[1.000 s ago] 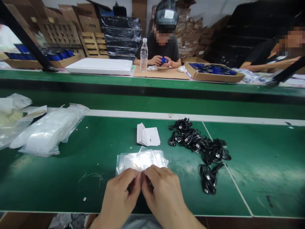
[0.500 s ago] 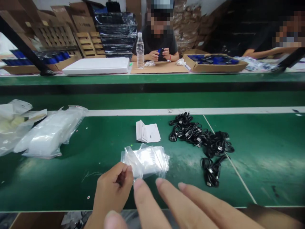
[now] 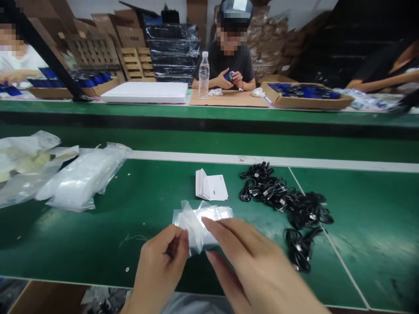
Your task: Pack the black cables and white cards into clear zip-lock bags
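Along the near edge of the green workbench [image 3: 98,244], the person's left hand [image 3: 160,266] curls around a corner of the clear plastic bags [image 3: 203,222], pinching the film between thumb and fingers, with the fingertips partly hidden behind it. The right hand [image 3: 258,266] is blurred, its fingers straight and slightly parted, reaching over the bags' right side; whether they touch the film is hard to tell. The bags lie in a loose stack on the bench, between the hands and just below a small pile of white booklets [image 3: 211,185]. To the right sits a tangled heap of black cables [image 3: 281,200], its individual cords hard to separate. Off to the left lie bulging packs of plastic bags [image 3: 85,176], cut off by the frame. Across the bench, a co-worker [image 3: 231,56] holds a small blue object [image 3: 231,76] in both hands, beside a water bottle [image 3: 204,76] and a cardboard tray of blue items [image 3: 304,97].
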A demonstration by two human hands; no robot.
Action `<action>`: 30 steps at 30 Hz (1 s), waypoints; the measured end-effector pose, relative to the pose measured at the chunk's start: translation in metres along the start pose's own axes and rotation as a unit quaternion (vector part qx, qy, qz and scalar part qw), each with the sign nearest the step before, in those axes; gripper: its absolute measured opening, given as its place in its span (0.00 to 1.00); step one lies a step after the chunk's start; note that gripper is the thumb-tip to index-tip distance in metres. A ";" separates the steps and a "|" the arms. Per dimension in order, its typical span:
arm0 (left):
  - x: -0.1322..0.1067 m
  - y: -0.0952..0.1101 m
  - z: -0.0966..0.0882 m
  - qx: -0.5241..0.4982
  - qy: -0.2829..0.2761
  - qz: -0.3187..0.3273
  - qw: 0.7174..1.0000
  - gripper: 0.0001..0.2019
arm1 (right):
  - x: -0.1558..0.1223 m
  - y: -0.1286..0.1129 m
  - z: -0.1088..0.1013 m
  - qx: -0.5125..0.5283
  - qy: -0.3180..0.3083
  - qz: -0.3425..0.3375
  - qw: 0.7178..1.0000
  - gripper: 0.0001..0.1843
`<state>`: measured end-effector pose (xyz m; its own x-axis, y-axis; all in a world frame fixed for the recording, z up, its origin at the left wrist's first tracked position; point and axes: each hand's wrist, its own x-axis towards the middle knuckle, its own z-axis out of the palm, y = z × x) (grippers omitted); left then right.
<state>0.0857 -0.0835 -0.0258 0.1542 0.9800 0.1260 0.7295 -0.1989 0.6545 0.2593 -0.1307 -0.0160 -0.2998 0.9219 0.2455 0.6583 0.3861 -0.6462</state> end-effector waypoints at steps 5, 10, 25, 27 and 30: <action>-0.004 0.000 0.006 0.008 0.031 0.077 0.997 0.11 | 0.047 -0.009 0.006 -0.023 0.054 0.023 0.998 0.22; -0.006 0.002 0.009 0.046 0.053 0.125 0.990 0.12 | 0.030 0.003 0.034 -0.082 0.051 0.014 0.995 0.26; 0.006 -0.014 0.011 -0.084 -0.052 -0.089 0.991 0.15 | 0.125 0.063 -0.008 0.251 -0.002 0.262 0.932 0.30; 0.006 -0.014 0.013 -0.082 -0.042 -0.091 0.992 0.15 | 0.139 0.073 -0.001 0.272 -0.024 0.289 0.918 0.32; 0.007 -0.015 0.013 -0.082 -0.036 -0.093 0.992 0.14 | 0.148 0.079 0.005 0.297 -0.038 0.321 0.898 0.34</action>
<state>0.0846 -0.0738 -0.0439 0.0779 0.9953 -0.0584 0.6331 -0.0041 0.7741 0.2638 0.0356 -0.0341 -0.0514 0.9347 -0.3517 0.2346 -0.3310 -0.9140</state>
